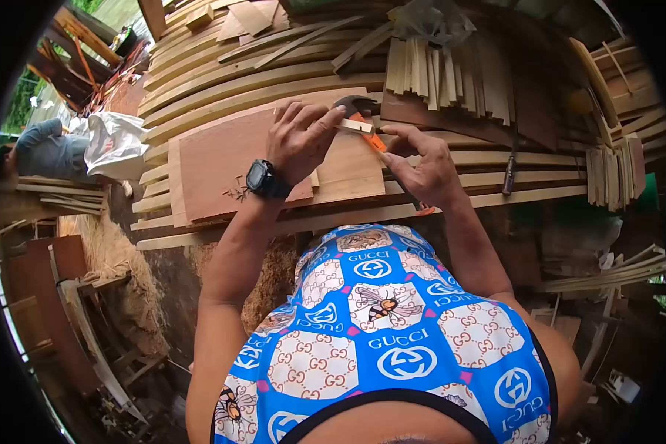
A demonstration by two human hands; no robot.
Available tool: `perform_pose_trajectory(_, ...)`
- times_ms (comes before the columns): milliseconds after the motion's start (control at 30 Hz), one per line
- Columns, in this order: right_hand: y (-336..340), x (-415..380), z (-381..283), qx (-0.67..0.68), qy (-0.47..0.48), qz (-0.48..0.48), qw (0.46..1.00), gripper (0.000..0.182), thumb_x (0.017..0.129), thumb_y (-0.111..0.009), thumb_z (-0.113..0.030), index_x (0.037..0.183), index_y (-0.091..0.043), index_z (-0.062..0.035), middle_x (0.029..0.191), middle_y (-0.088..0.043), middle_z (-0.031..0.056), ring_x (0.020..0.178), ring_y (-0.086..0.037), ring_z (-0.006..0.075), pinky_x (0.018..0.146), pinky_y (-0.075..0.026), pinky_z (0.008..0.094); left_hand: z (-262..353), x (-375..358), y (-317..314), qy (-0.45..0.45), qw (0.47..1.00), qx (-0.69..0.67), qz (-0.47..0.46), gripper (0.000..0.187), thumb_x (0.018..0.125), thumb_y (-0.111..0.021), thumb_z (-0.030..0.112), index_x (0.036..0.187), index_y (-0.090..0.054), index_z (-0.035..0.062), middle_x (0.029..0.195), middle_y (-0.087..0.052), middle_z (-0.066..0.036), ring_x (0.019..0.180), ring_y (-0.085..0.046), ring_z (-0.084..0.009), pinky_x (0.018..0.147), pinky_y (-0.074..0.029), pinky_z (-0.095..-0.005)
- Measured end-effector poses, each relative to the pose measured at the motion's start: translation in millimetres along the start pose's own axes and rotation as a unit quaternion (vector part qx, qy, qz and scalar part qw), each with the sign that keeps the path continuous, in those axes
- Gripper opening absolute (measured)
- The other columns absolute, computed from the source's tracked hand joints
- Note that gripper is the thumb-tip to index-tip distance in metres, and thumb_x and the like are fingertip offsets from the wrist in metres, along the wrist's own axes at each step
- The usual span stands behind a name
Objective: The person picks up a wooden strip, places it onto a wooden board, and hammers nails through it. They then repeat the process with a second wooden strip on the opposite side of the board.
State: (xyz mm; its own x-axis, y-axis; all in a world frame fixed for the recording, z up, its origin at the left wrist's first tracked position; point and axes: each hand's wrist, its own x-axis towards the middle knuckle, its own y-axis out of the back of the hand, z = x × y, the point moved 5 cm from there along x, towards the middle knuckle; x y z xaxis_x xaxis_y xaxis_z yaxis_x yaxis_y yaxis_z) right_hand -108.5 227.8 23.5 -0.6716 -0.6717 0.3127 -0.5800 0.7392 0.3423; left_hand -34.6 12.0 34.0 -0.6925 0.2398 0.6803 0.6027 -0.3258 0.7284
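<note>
My left hand, with a black watch on the wrist, pinches a short pale wood strip between thumb and fingers. A small dark mark shows on the strip. Just behind it is the dark head of a claw hammer with an orange neck. My right hand has thumb and forefinger closed around that neck, and the handle slants down beneath the hand to an orange end. Under both hands lie a reddish plywood sheet and a paler board. A small heap of nails sits near my left wrist.
Long wood slats form the bench top. Bundled thin strips lie at the back, with another bundle at right. A screwdriver-like tool rests at right. A person is at far left beside a white bag.
</note>
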Motion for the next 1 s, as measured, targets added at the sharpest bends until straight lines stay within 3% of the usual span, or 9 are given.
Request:
perform_pose_trajectory(100, -2.8, 1.2, -0.1, -0.07, -0.012, -0.035, 0.997, 0.033, 0.09, -0.075, -0.009, 0.121, -0.067, 0.0017, 0.083, -0.074, 0.0132, 0.071, -0.07, 0.0219, 0.07, -0.056, 0.032, -9.1, -28.8, 0.8, 0.082, 0.996, -0.001, 0.027, 0.047, 0.087, -0.081, 0.009, 0.133, -0.07, 0.0103, 0.103, -0.075, -0.012, 0.092, -0.071, -0.0341, 0.082, -0.058, -0.0413)
perform_pose_trajectory(167, -13.8, 2.5, -0.6, -0.072, -0.031, -0.061, 0.995, 0.031, 0.09, -0.075, -0.008, 0.118, -0.068, 0.0026, 0.081, -0.072, 0.013, 0.069, -0.068, 0.0217, 0.068, -0.055, 0.0327, -28.3, -56.9, 8.0, 0.243, 0.965, -0.1, 0.012, 0.048, 0.088, -0.08, 0.011, 0.135, -0.069, 0.009, 0.098, -0.073, -0.012, 0.087, -0.07, -0.0263, 0.076, -0.056, -0.037)
perform_pose_trajectory(200, -20.8, 3.4, -2.1, -0.071, -0.036, -0.074, 0.994, 0.029, 0.091, -0.074, -0.009, 0.117, -0.068, 0.0031, 0.081, -0.072, 0.0132, 0.069, -0.068, 0.0214, 0.067, -0.055, 0.0328, -38.3, -71.3, 13.3, 0.407, 0.876, -0.255, -0.034, 0.043, 0.1, -0.07, 0.016, 0.14, -0.063, 0.0041, 0.104, -0.073, -0.016, 0.088, -0.071, -0.0214, 0.078, -0.056, -0.0351)
perform_pose_trajectory(233, -32.6, 3.5, -4.3, -0.052, -0.055, -0.086, 0.993, 0.029, 0.091, -0.074, -0.009, 0.117, -0.068, 0.0033, 0.082, -0.073, 0.014, 0.071, -0.07, 0.022, 0.068, -0.055, 0.0323, -45.6, -83.3, 30.3, 0.419, 0.877, -0.235, -0.033, 0.043, 0.1, -0.07, 0.016, 0.14, -0.063, 0.0041, 0.104, -0.073, -0.016, 0.088, -0.071, -0.0214, 0.078, -0.056, -0.0351)
perform_pose_trajectory(300, -43.4, 3.5, -3.4, -0.053, -0.061, -0.112, 0.99, 0.029, 0.091, -0.074, -0.01, 0.116, -0.069, 0.0037, 0.083, -0.073, 0.0148, 0.074, -0.072, 0.0233, 0.07, -0.057, 0.0334, -48.4, -111.2, 31.6, 0.44, 0.558, -0.698, 0.091, 0.046, 0.109, -0.056, 0.024, 0.148, -0.053, -0.0002, 0.109, -0.072, -0.018, 0.088, -0.071, -0.0196, 0.079, -0.058, -0.0355)
perform_pose_trajectory(333, -49.7, 4.4, -4.9, -0.045, -0.053, -0.124, 0.99, 0.029, 0.091, -0.074, -0.01, 0.116, -0.069, 0.0037, 0.083, -0.073, 0.0148, 0.074, -0.072, 0.0233, 0.07, -0.057, 0.0334, -47.9, -119.3, 40.8, 0.418, 0.527, -0.732, 0.109, 0.052, 0.113, -0.045, 0.029, 0.152, -0.043, -0.0051, 0.114, -0.071, -0.019, 0.088, -0.071, -0.0216, 0.08, -0.059, -0.0354)
perform_pose_trajectory(433, -63.8, 4.5, -4.4, -0.078, -0.039, -0.147, 0.985, 0.029, 0.091, -0.075, -0.007, 0.118, -0.07, 0.0037, 0.083, -0.074, 0.0125, 0.075, -0.072, 0.0177, 0.071, -0.055, 0.0311, -40.8, -129.5, 64.4, 0.394, 0.489, -0.765, 0.139, 0.054, 0.112, -0.046, 0.03, 0.151, -0.043, -0.0067, 0.114, -0.071, -0.019, 0.089, -0.071, -0.0214, 0.08, -0.059, -0.0352)
perform_pose_trajectory(933, -65.0, -0.6, 0.8, -0.119, 0.001, -0.158, 0.98, 0.025, 0.089, -0.075, -0.009, 0.112, -0.072, 0.0004, 0.083, -0.073, 0.0174, 0.076, -0.073, 0.0323, 0.071, -0.056, 0.0398, -34.6, -155.9, 38.7, 0.466, 0.472, -0.721, 0.198, 0.051, 0.109, -0.055, 0.028, 0.148, -0.047, -0.0037, 0.11, -0.072, -0.016, 0.092, -0.072, -0.0228, 0.081, -0.061, -0.0368)
perform_pose_trajectory(1000, -63.9, 1.0, -1.9, -0.123, -0.003, -0.149, 0.981, 0.022, 0.089, -0.076, -0.01, 0.108, -0.073, -0.0001, 0.081, -0.073, 0.0178, 0.075, -0.073, 0.0331, 0.07, -0.055, 0.0414, -37.3, -154.9, 34.8, 0.495, 0.515, -0.671, 0.199, 0.046, 0.109, -0.054, 0.025, 0.145, -0.052, -0.0032, 0.109, -0.073, -0.014, 0.087, -0.073, -0.0209, 0.08, -0.062, -0.0362)
